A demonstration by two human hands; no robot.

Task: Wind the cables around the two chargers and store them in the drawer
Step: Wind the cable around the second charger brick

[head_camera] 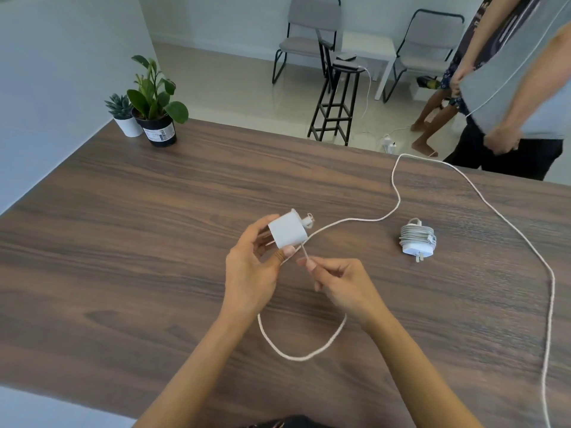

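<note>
White square plastic charger [288, 231] is gripped in the left hand [251, 270] mid-table [123, 227]; the right hand [343, 287] pinches its white braided cable [401, 193]. A cable-wrapped white charger [417, 239] lies towards the right edge.

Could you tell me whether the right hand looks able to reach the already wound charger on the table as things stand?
Probably yes: bare table lies between the right hand and the wound charger, though its fingers pinch the cable.

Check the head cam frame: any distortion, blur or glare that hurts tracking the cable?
Head view: wide-angle bending curves the table edges; light is soft and even, with no hard glare; charger and both hands are sharp; the thin cable stays readable against dark wood; background chairs look slightly soft.
</note>
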